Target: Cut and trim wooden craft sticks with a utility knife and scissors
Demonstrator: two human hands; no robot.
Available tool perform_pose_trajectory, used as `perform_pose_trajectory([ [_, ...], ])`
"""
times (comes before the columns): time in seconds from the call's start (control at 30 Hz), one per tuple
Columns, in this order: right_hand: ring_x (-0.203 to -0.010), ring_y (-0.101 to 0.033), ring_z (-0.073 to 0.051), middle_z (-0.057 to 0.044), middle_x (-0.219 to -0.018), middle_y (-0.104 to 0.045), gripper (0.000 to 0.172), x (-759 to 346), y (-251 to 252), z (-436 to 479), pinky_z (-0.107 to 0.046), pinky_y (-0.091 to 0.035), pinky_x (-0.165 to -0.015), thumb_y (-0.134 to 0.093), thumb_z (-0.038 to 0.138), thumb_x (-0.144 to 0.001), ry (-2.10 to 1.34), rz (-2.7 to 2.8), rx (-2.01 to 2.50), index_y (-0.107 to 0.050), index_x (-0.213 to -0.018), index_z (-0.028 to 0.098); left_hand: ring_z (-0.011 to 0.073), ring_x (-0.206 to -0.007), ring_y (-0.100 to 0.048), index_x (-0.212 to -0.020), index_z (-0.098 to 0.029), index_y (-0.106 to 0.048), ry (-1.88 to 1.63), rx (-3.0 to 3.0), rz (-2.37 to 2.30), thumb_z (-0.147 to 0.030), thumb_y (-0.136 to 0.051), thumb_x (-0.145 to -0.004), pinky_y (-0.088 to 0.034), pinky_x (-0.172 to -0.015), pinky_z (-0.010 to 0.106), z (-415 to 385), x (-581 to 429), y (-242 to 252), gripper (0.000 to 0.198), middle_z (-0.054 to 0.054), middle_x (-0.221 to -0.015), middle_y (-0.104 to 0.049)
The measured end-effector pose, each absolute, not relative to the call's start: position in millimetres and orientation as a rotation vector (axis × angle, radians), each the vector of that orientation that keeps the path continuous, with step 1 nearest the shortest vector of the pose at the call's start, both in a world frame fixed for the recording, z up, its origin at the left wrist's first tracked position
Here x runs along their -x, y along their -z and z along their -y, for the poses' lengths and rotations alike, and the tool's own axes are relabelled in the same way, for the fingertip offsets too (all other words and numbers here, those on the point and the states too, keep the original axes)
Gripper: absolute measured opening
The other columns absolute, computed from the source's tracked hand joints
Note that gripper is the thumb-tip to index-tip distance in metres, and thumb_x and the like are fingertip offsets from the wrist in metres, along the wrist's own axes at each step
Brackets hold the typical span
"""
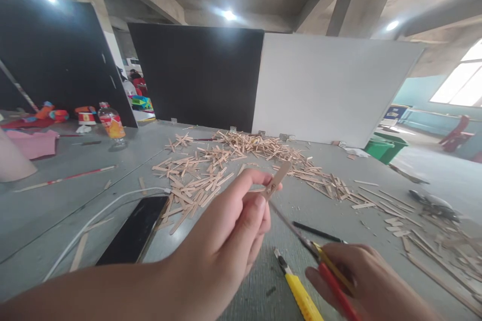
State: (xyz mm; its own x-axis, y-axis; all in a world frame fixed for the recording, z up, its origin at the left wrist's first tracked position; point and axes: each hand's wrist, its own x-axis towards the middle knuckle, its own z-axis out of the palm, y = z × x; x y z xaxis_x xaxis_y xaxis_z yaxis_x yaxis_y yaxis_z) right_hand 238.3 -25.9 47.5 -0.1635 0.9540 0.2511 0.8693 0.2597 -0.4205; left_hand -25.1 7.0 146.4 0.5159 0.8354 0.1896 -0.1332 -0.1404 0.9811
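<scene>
My left hand (237,225) is closed, pinching a small flat wooden stick (278,179) that points up and away from me. A second piece of wood seems to lie across it at the fingertips, mostly hidden. My right hand (371,281), slightly blurred, grips a thin tool (335,281) with a red and yellow handle. Its long narrow metal shaft reaches up to the underside of the left fingers; whether it touches the wood I cannot tell. A yellow utility knife (299,293) lies on the grey table between my hands, beside a black pen-like rod (318,231).
Many loose wooden sticks (196,180) lie across the table (139,135). At left are a phone (131,230) with a white cable (101,210) and a drink bottle (112,123). Black (203,75) and white (320,85) panels stand behind; a green bin (384,146) is at right.
</scene>
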Motion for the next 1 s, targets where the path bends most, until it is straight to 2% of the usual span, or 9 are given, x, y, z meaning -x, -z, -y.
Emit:
perform_pose_trajectory([
  [0.1,-0.050,-0.065,-0.023,-0.003,-0.063,-0.071,0.025,-243.7,-34.9,7.7,-0.032,-0.042,-0.044,-0.073,0.039,-0.085,0.024,2.205,1.822,-0.065,-0.065,0.026,0.0031,-0.045,-0.020,-0.114,-0.029,-0.053,-0.796,-1.322,-0.614,-0.047,-0.050,-0.111,-0.028,-0.038,0.008,-10.1,26.5,-146.9,0.019,-0.012,-0.066,-0.031],
  [0.2,-0.055,-0.069,-0.022,-0.005,-0.074,-0.075,0.007,-251.2,-23.6,6.3,-0.031,-0.050,-0.048,-0.069,0.027,-0.088,0.128,2.355,1.661,-0.071,-0.081,0.024,0.0005,-0.039,-0.024,-0.117,-0.031,-0.051,-0.647,-1.329,-0.613,-0.047,-0.055,-0.109,-0.028,-0.037,0.007,-12.6,27.9,-147.4,0.018,-0.013,-0.065,-0.035],
  [0.37,-0.094,-0.074,-0.028,-0.012,-0.111,-0.078,0.046,-240.3,-17.0,16.1,-0.035,-0.061,-0.075,-0.062,0.012,-0.086,0.577,2.548,1.153,-0.067,-0.130,0.023,0.0032,-0.035,-0.027,-0.133,-0.036,-0.042,-0.595,-1.380,-0.571,-0.048,-0.043,-0.113,-0.035,-0.037,0.010,-13.8,25.5,-144.3,0.024,-0.014,-0.061,-0.031],
  [0.47,-0.090,-0.074,-0.026,-0.007,-0.104,-0.079,0.035,-219.2,0.0,19.7,-0.036,-0.059,-0.076,-0.062,0.012,-0.087,0.773,2.549,0.925,-0.069,-0.118,0.027,0.0052,-0.040,-0.028,-0.131,-0.033,-0.043,-0.634,-1.334,-0.545,-0.047,-0.040,-0.113,-0.041,-0.041,0.013,-13.4,21.8,-141.8,0.023,-0.012,-0.066,-0.033],
  [0.6,-0.059,-0.064,-0.021,-0.004,-0.073,-0.072,0.019,-202.8,12.4,23.3,-0.034,-0.053,-0.059,-0.058,0.008,-0.087,0.993,2.439,0.768,-0.069,-0.095,0.021,0.0070,-0.047,-0.029,-0.124,-0.029,-0.044,-0.690,-1.327,-0.522,-0.038,-0.034,-0.114,-0.042,-0.044,0.017,-12.4,15.5,-136.0,0.017,-0.009,-0.072,-0.040],
  [0.67,-0.054,-0.061,-0.020,-0.004,-0.069,-0.069,0.018,-205.2,0.9,23.0,-0.032,-0.049,-0.049,-0.054,0.011,-0.094,0.891,2.529,0.764,-0.068,-0.103,0.017,0.0078,-0.050,-0.036,-0.124,-0.028,-0.041,-0.781,-1.409,-0.522,-0.039,-0.032,-0.115,-0.041,-0.049,0.019,-13.5,11.2,-126.4,0.017,-0.008,-0.073,-0.048],
  [0.73,-0.057,-0.064,-0.020,-0.005,-0.072,-0.069,0.023,-211.9,-16.5,21.3,-0.031,-0.054,-0.053,-0.044,0.013,-0.102,0.543,2.435,0.765,-0.064,-0.113,0.013,0.0073,-0.053,-0.039,-0.123,-0.026,-0.039,-0.918,-1.507,-0.562,-0.044,-0.033,-0.115,-0.035,-0.051,0.020,-16.7,5.7,-108.7,0.020,-0.005,-0.078,-0.059],
  [0.83,-0.045,-0.057,-0.014,0.003,-0.062,-0.063,0.009,-219.9,-34.2,19.2,-0.022,-0.050,-0.044,-0.050,0.023,-0.105,0.145,1.982,1.016,-0.057,-0.098,0.025,0.0067,-0.053,-0.036,-0.116,-0.024,-0.040,-0.945,-1.504,-0.654,-0.051,-0.033,-0.114,-0.032,-0.050,0.019,-24.8,-4.0,-69.6,0.028,-0.002,-0.082,-0.064],
  [1.0,-0.047,-0.067,-0.014,0.002,-0.064,-0.072,0.019,-216.0,-25.5,21.0,-0.021,-0.054,-0.044,-0.056,0.038,-0.105,-0.230,1.650,1.299,-0.069,-0.100,0.025,0.0047,-0.045,-0.046,-0.103,-0.018,-0.052,-0.736,-1.346,-0.705,-0.063,-0.046,-0.105,-0.039,-0.038,0.019,-35.8,-16.5,-12.9,0.046,0.004,-0.095,-0.063],
])
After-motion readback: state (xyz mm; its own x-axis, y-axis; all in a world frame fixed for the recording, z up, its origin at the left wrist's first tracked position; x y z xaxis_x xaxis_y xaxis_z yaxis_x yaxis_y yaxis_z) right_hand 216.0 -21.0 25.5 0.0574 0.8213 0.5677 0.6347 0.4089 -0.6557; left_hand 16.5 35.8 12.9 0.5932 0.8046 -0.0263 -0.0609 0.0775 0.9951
